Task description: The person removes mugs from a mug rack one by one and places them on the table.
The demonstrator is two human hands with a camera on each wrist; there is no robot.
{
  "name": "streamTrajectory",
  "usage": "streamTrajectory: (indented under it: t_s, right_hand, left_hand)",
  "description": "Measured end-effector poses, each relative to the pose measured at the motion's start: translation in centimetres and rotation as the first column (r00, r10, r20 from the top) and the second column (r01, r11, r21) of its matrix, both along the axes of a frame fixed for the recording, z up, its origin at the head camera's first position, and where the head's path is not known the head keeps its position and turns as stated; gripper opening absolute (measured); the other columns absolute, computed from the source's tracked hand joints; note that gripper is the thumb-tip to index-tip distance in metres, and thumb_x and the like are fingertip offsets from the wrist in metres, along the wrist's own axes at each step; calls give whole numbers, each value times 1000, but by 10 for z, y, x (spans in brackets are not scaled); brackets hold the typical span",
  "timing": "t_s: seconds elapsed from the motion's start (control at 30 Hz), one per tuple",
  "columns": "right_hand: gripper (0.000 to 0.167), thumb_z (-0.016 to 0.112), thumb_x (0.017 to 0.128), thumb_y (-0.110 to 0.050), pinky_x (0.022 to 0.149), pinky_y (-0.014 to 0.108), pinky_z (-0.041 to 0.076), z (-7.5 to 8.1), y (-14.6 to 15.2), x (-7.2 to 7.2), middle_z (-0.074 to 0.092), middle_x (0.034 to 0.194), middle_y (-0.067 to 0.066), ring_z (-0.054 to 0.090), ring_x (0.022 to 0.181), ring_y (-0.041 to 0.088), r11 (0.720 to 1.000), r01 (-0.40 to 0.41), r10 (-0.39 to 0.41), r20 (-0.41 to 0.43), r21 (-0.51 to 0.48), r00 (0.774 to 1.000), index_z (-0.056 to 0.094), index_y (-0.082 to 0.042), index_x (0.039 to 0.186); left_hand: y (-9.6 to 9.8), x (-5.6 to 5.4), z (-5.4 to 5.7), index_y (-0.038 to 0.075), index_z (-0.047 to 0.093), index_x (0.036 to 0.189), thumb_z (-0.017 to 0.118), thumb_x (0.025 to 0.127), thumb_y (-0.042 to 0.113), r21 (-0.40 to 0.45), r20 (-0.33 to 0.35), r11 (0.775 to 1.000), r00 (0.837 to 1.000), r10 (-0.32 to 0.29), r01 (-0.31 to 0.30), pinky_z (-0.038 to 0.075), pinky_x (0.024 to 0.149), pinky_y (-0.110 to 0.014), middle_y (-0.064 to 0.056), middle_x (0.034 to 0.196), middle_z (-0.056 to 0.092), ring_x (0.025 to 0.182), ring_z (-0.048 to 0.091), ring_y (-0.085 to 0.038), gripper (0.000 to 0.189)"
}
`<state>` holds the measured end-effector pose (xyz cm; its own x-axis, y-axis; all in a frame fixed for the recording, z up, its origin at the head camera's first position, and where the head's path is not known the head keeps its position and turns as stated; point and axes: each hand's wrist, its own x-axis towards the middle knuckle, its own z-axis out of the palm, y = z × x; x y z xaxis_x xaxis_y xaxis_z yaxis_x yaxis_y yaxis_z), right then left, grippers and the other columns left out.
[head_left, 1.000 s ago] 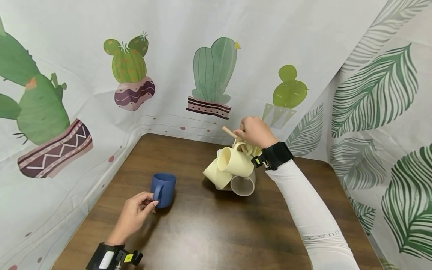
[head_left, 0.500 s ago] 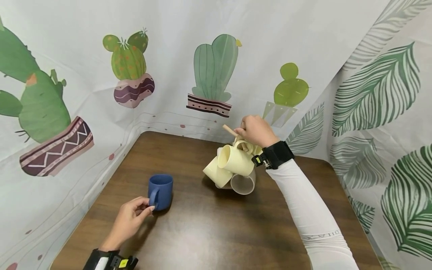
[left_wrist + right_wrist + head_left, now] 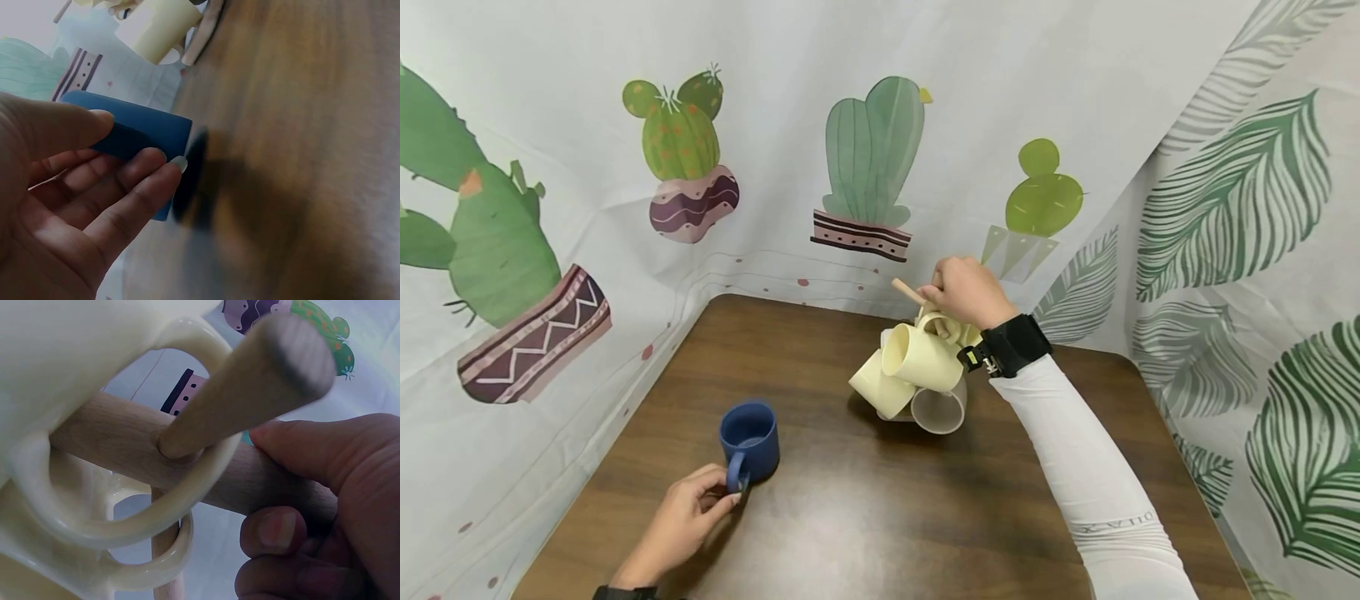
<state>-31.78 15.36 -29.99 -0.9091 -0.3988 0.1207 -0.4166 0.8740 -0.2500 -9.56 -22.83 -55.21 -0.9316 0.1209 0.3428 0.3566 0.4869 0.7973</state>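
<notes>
In the head view a blue mug [image 3: 751,442] stands out at the left, its opening facing up toward the camera. My left hand [image 3: 681,518] pinches its handle between thumb and fingers. The left wrist view has the blue mug [image 3: 153,122] close over the table, a dark shadow beside it. My right hand [image 3: 970,292] grips the top of a wooden mug tree, whose post [image 3: 112,431] and peg [image 3: 250,387] show close up. A cream mug [image 3: 925,358] hangs by its handle on that peg. Below it hang another cream mug [image 3: 880,387] and a paler mug [image 3: 942,410].
The brown wooden table [image 3: 850,517] reaches to a white cloth backdrop [image 3: 775,150] printed with cacti. A second cloth with green leaves [image 3: 1232,200] hangs along the right side. Black camera straps [image 3: 1017,346] sit on the wrists.
My left hand has drawn the blue mug back toward me and slightly left, and more of its inside shows. The right hand and the mug tree stay in place.
</notes>
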Motion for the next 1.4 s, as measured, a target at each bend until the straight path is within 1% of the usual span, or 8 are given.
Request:
streamTrajectory:
  t_s: [0.2,0.33,0.4,0.6,0.87,1.17,1.27,1.4]
  right_hand:
    - [27,68,102,-28,71,39,53,0,0,0,70,87,11,64,78,27,1000,-1,1,3,-6,1000,68,-3,92]
    - [27,68,101,-29,71,39,53,-1,1,0,70,87,11,65,78,27,1000,4,-4,-9,0,1000,69,-4,91]
    - [27,69,101,-29,70,39,54,-2,0,-1,70,87,10,65,77,26,1000,-2,2,-13,11,1000,69,-4,91]
    - [29,68,101,-31,68,38,54,-5,-4,0,70,85,9,65,75,25,1000,-21,21,-20,14,1000,69,-4,91]
    - [28,69,101,-29,69,38,54,-4,1,-1,70,85,10,65,76,25,1000,-11,11,-19,5,1000,68,-3,92]
    - [28,68,102,-30,70,38,54,-5,4,-1,69,84,9,64,76,24,1000,-24,24,-13,6,1000,67,-4,91]
    - [28,67,102,-29,71,38,54,-5,4,-1,69,85,9,64,76,24,999,-33,33,-6,2,999,67,-4,91]
    - [27,66,103,-28,72,38,55,-4,5,-2,70,86,9,65,77,25,999,-43,43,2,-6,999,68,-3,93]
  left_hand:
    - [2,8,-13,0,72,94,75,83,-16,44,4,999,1000,23,-23,60,66,-18,-5,96,64,84,64,3,19]
    - [2,9,-17,0,72,93,75,82,-17,64,1,997,999,51,-51,60,66,-18,-4,96,64,82,66,2,20]
    - [2,10,-18,-1,72,92,75,81,-19,64,-12,997,999,47,-46,60,65,-17,-5,95,64,81,66,2,21]
    - [3,16,-18,2,71,89,77,78,-18,60,-12,997,999,49,-48,60,64,-18,-2,93,64,80,67,2,24]
    - [12,14,-11,8,71,83,77,91,0,45,67,987,986,153,-157,58,60,-18,8,85,64,72,64,1,13]
    - [14,13,-12,14,71,81,78,89,0,-14,-3,979,979,205,-205,52,60,-11,12,80,62,69,59,5,18]
    - [14,13,-9,14,73,81,78,88,-1,-22,-21,974,974,225,-226,52,63,-8,11,80,64,72,59,7,18]
    - [15,10,-1,13,74,80,78,86,-4,-22,-95,965,961,258,-261,50,63,-7,11,78,66,71,59,7,19]
